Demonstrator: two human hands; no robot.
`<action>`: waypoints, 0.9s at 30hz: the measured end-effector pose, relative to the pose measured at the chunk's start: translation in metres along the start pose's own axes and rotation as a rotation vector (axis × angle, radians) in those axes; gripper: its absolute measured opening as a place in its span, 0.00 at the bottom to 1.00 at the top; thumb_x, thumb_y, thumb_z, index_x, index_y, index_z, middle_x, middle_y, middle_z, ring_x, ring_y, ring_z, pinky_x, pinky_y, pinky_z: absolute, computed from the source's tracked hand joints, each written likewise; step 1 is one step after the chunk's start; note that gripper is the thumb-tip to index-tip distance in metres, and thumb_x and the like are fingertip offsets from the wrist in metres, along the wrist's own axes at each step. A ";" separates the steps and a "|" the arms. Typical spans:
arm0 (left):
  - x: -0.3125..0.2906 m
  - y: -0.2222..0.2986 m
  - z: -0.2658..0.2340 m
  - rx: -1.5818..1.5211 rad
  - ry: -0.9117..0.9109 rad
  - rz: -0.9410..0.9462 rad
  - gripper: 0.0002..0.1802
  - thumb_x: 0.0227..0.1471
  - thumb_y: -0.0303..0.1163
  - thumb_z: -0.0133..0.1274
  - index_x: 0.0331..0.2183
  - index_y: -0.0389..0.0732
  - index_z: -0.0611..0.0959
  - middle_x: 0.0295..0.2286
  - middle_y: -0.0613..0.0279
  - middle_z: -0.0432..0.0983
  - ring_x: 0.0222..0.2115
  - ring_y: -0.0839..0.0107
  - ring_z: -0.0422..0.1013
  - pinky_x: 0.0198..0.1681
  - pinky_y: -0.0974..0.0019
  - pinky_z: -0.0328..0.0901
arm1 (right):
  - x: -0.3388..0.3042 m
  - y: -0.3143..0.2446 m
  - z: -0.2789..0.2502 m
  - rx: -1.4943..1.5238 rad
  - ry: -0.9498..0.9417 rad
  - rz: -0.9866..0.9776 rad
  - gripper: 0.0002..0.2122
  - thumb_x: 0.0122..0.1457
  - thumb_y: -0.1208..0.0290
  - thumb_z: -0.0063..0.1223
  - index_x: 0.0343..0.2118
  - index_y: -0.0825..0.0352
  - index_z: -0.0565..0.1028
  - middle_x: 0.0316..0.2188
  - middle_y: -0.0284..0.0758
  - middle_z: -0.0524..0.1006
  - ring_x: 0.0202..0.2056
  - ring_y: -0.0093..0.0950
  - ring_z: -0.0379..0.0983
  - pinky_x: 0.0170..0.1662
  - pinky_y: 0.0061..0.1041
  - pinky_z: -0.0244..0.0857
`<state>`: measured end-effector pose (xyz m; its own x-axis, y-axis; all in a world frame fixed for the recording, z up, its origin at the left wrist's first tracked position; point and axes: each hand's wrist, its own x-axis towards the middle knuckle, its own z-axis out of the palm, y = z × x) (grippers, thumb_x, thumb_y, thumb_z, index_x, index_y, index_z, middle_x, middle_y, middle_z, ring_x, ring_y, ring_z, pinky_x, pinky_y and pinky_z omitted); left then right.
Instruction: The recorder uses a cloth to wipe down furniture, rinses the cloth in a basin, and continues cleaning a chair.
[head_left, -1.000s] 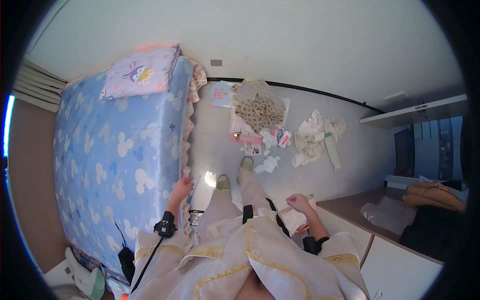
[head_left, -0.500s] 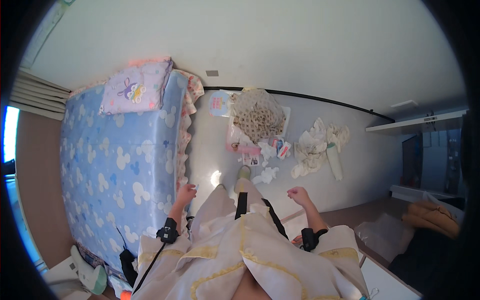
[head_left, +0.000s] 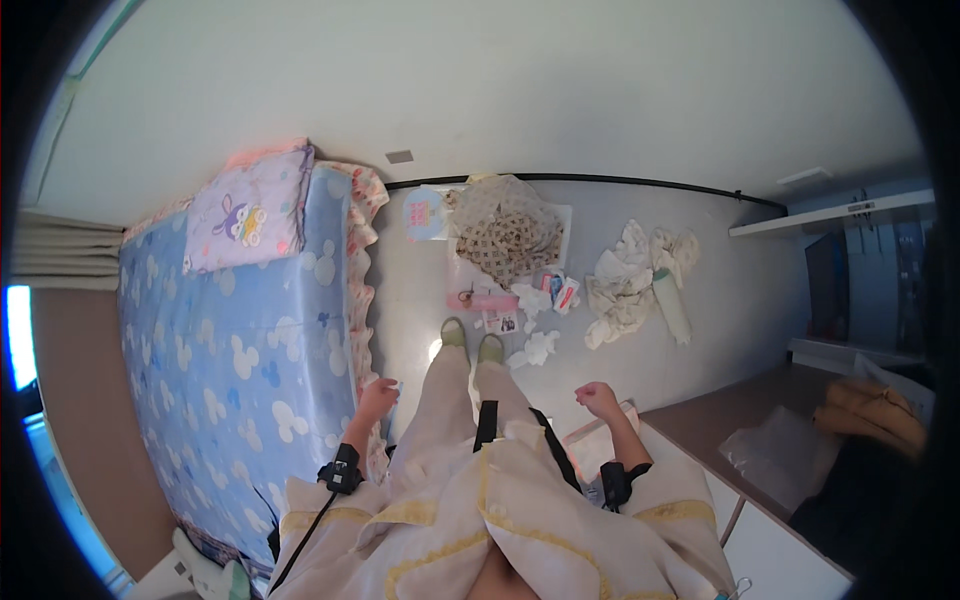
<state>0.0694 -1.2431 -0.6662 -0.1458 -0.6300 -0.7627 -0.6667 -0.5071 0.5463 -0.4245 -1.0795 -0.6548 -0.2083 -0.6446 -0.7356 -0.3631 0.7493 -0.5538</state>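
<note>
Left slipper (head_left: 453, 331) now stands further forward, beside right slipper (head_left: 490, 348) | hands apart: left hand (head_left: 378, 397), near bed (head_left: 250, 370), seems to pinch small pale thing (head_left: 401, 387), too tiny to identify; right hand (head_left: 600, 398) curls, I cannot tell its grip | crumpled paper (head_left: 534, 348) could cause slipping if stepped on | patterned bundle (head_left: 510, 240) hides its inside

Cream outfit (head_left: 560, 530), yellow trim (head_left: 672, 515)

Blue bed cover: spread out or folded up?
Spread: the blue bed cover lies broad and mostly smooth, its pattern showing out to the frilled edge near the left hand.
</note>
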 end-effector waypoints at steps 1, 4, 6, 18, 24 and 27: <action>0.007 0.002 -0.001 -0.019 -0.021 -0.007 0.20 0.43 0.32 0.51 0.41 0.37 0.77 0.23 0.59 0.78 0.26 0.70 0.75 0.34 0.69 0.66 | -0.002 0.001 0.004 0.012 -0.008 0.032 0.09 0.50 0.73 0.52 0.32 0.73 0.77 0.23 0.36 0.78 0.24 0.22 0.73 0.30 0.21 0.67; 0.032 0.006 -0.006 0.107 -0.046 -0.025 0.20 0.44 0.33 0.51 0.42 0.37 0.77 0.23 0.58 0.78 0.27 0.70 0.75 0.35 0.68 0.67 | -0.004 0.000 0.019 0.056 -0.032 0.102 0.10 0.48 0.68 0.54 0.31 0.69 0.79 0.24 0.37 0.79 0.29 0.27 0.76 0.34 0.25 0.69; 0.054 0.010 -0.009 0.115 -0.071 -0.016 0.20 0.44 0.33 0.51 0.41 0.37 0.77 0.24 0.58 0.78 0.27 0.69 0.75 0.35 0.67 0.67 | -0.002 -0.003 0.031 0.021 -0.029 0.095 0.10 0.48 0.68 0.54 0.31 0.68 0.79 0.24 0.38 0.79 0.29 0.27 0.76 0.35 0.25 0.69; 0.229 0.011 0.043 0.201 -0.136 0.135 0.16 0.43 0.33 0.50 0.36 0.39 0.79 0.26 0.51 0.77 0.30 0.59 0.74 0.37 0.61 0.67 | 0.047 -0.025 0.073 0.188 0.024 0.144 0.10 0.51 0.72 0.55 0.35 0.70 0.77 0.27 0.37 0.79 0.31 0.24 0.76 0.36 0.21 0.68; 0.328 -0.003 0.103 0.397 -0.088 0.250 0.14 0.43 0.32 0.47 0.36 0.41 0.79 0.31 0.48 0.76 0.35 0.54 0.72 0.41 0.58 0.66 | 0.039 0.055 0.098 -0.041 -0.127 0.357 0.08 0.53 0.71 0.53 0.35 0.67 0.78 0.29 0.36 0.79 0.33 0.25 0.76 0.38 0.23 0.68; 0.378 -0.015 0.136 0.432 -0.099 0.201 0.15 0.44 0.32 0.48 0.37 0.41 0.79 0.34 0.48 0.74 0.38 0.54 0.70 0.43 0.57 0.65 | 0.077 0.085 0.112 -0.029 -0.130 0.381 0.08 0.53 0.71 0.54 0.35 0.66 0.78 0.29 0.37 0.79 0.33 0.25 0.75 0.38 0.23 0.68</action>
<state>-0.0755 -1.3935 -1.0099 -0.3574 -0.6207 -0.6979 -0.8577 -0.0776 0.5082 -0.3696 -1.0484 -0.8018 -0.2170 -0.2954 -0.9304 -0.3077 0.9252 -0.2220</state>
